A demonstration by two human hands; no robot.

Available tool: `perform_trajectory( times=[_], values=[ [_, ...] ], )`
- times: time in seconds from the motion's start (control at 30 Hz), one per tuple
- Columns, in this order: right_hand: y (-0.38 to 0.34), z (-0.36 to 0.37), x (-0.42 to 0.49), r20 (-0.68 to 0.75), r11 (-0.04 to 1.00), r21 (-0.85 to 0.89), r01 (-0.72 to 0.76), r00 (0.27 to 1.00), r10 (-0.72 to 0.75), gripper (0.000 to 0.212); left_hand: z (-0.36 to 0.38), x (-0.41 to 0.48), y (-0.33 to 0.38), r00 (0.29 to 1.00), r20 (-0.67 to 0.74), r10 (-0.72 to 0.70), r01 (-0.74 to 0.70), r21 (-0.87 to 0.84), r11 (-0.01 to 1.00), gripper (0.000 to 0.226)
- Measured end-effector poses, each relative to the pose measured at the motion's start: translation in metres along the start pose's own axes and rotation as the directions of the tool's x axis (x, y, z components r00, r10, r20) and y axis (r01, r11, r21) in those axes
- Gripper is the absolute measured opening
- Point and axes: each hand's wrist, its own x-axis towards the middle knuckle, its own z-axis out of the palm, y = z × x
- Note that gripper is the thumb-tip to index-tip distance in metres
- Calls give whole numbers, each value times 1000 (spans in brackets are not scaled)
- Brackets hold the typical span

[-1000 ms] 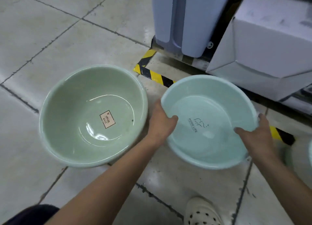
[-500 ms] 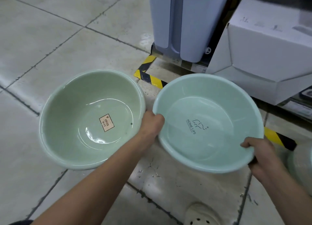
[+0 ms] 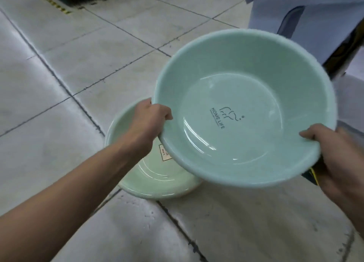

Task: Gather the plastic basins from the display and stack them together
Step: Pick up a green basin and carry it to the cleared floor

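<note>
A pale blue-green plastic basin (image 3: 256, 88) printed "HOME LIFE" hangs tilted in the air, raised off the floor. My left hand (image 3: 149, 120) grips its left rim with the thumb inside. My right hand (image 3: 334, 155) grips its near right rim the same way. Below and to the left, a light green basin (image 3: 157, 183) with a paper label sits on the tiled floor. The lifted basin overlaps and hides its far right part.
Grey floor tiles (image 3: 69, 65) with dark grout lines spread to the left and front. A pale blue plastic unit (image 3: 307, 11) stands at the upper right with a dark gap beside it. A yellow-black hazard strip (image 3: 55, 3) runs along the far left.
Both hands have lifted the blue-green basin off the floor and carried it left, over the green basin. The camera has swung left too.
</note>
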Motion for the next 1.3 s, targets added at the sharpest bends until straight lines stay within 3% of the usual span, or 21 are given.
perform_trajectory(
  times=[0.17, 0.27, 0.43, 0.6, 0.77, 0.93, 1.03, 1.1, 1.2, 1.3],
  values=[
    [7, 115, 16, 200, 991, -111, 74, 978, -51, 42, -93, 17, -36, 964, -262, -51, 42, -38, 998, 15],
    [32, 157, 18, 284, 980, -189, 54, 959, 2, 35, -126, 27, -72, 947, -306, -100, 102, -8, 995, 14],
    [79, 175, 23, 253, 931, -357, 80, 967, 14, 26, -142, 36, -116, 942, -267, -203, 219, 32, 975, 10],
    [108, 174, 41, 192, 824, -550, 137, 981, -34, 48, -135, 45, -132, 944, -264, -198, 200, -21, 980, 13],
    [112, 168, 50, 132, 825, -554, 112, 990, -46, 39, -118, 63, -129, 950, -247, -192, 172, -104, 980, 18],
    [129, 161, 50, 174, 855, -500, 137, 983, -56, 59, -113, 74, -142, 957, -236, -168, 163, -40, 986, 27],
    [136, 159, 43, 182, 858, -498, 126, 983, -39, 71, -113, 75, -146, 972, -208, -107, 99, -47, 994, 54],
    [137, 160, 42, 177, 859, -499, 111, 984, -25, 76, -113, 77, -149, 976, -200, -80, 74, -37, 997, 60],
    [130, 167, 40, 188, 863, -492, 116, 982, -25, 66, -113, 80, -155, 985, -169, -31, 42, 64, 997, 59],
    [127, 169, 44, 200, 866, -490, 101, 980, -1, 58, -113, 81, -156, 987, -161, -1, 30, 175, 984, 78]
  ],
)
